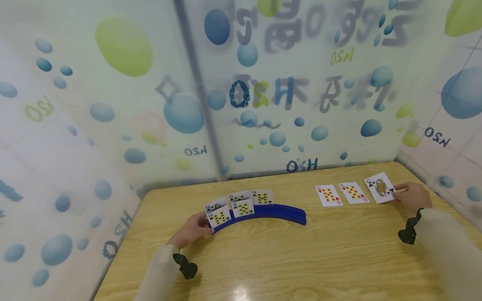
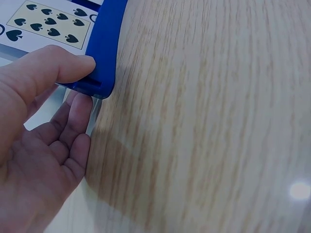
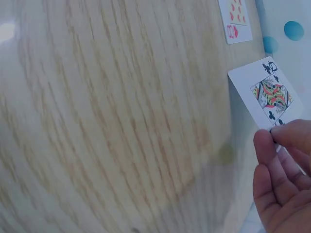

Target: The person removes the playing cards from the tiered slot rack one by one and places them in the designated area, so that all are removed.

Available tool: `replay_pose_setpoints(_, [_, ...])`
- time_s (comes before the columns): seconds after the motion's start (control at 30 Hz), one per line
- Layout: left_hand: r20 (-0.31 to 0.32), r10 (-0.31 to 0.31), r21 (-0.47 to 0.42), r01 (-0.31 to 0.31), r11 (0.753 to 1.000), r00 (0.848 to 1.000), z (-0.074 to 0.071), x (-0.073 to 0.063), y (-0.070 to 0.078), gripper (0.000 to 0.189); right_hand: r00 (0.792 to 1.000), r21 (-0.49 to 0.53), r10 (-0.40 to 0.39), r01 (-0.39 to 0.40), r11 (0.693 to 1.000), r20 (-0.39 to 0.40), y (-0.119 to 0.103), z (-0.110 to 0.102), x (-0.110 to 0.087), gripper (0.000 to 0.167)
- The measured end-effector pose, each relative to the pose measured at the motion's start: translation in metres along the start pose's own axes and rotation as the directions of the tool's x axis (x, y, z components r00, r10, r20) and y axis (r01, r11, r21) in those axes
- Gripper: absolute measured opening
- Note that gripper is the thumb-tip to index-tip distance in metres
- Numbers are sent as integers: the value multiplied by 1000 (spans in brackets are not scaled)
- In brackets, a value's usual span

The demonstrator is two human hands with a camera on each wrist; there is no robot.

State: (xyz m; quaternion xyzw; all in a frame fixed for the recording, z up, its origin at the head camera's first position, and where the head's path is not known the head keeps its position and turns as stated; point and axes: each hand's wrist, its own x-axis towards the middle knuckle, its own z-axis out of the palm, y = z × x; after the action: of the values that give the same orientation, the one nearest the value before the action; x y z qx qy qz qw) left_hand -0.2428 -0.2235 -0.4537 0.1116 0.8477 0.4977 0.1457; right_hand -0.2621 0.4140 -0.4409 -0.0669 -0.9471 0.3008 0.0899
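Observation:
A curved blue card holder [image 1: 278,211] stands on the table's left half, with several playing cards upright in two rows at its left and middle. My left hand [image 1: 193,229] grips its left end, thumb on top and fingers curled below, as the left wrist view shows. Right by the thumb is a spades card [image 2: 51,22]. Far to the right, my right hand [image 1: 412,196] pinches the queen of clubs [image 1: 380,188] by its lower right corner between thumb and finger. The queen is tilted, face toward me.
Left of the queen, the eight of hearts [image 1: 354,192] and nine of hearts [image 1: 329,195] lie face up side by side. The wooden table [image 1: 301,259] meets a patterned wall covering [image 1: 263,125] at its back edge, and more covering flanks both sides.

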Motion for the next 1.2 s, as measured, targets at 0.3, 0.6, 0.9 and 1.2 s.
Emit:
replay_pose_setpoints(0.3, [18,23,-14,-23,1000,1000,1,5,-3,58,976,53,216,-216,975,0,9,6,-1,41])
replay_pose_setpoints(0.6, [8,18,5,-18,1000,1000,1,8,-4,58,972,62,211,-206,977,-99,28,30,-1,39])
replay_pose_setpoints(0.9, [-11,4,15,-3,1000,1000,0,4,-4,57,987,31,128,-125,992,-95,23,35,0,34])
replay_pose_setpoints(1.2, [-37,-25,7,25,1000,999,2,4,-5,57,985,22,139,-137,990,-106,14,37,-7,35])
